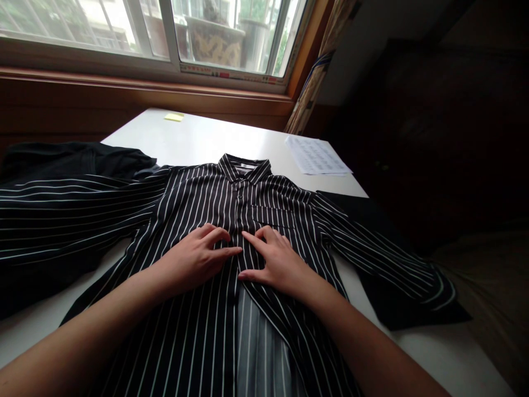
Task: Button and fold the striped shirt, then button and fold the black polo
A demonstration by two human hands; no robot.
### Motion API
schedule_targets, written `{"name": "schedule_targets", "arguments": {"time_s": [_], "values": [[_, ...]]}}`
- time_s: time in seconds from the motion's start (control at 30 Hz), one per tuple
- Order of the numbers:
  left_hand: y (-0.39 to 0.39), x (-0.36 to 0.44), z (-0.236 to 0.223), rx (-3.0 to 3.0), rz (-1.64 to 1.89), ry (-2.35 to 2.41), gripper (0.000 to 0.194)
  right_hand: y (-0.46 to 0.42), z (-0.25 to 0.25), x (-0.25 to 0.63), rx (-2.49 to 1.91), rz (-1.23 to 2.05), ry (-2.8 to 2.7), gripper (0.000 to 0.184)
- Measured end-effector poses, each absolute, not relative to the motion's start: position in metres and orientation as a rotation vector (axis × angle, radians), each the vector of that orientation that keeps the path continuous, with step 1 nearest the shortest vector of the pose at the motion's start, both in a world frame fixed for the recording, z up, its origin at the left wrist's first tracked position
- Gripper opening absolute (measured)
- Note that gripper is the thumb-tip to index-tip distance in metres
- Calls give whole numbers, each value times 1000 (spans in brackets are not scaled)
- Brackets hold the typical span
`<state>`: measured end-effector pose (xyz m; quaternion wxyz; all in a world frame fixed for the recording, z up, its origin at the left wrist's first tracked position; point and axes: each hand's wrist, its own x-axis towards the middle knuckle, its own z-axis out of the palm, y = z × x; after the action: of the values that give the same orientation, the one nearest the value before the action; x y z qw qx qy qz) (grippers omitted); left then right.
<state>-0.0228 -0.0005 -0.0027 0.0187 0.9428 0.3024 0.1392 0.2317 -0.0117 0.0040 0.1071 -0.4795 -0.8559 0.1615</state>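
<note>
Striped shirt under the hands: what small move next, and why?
Probably have the right hand draw the curved-away front edge toward the left hand: the striped shirt parts just below the hands, showing its grey inside, and the right thumb lies near that edge.

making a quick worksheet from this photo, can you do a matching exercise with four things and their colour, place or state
1. striped shirt
2. sticky note
3. printed paper
4. curtain

A. near the right edge of the white table
B. gathered beside the window
C. spread out, front parted below the hands
D. yellow

Pairs: 1-C, 2-D, 3-A, 4-B
</note>
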Motion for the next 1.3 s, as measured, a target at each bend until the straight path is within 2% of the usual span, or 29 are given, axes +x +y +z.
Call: {"name": "schedule_targets", "arguments": {"time_s": [0.27, 1.3], "values": [[-1, -23, 1, 2970, 391, 926, 50, -12, 3, 232, -1423, 473, -2523, 89], [-1, -19, 4, 2944, 385, 959, 45, -12, 4, 231, -1413, 472, -2518, 88]]}}
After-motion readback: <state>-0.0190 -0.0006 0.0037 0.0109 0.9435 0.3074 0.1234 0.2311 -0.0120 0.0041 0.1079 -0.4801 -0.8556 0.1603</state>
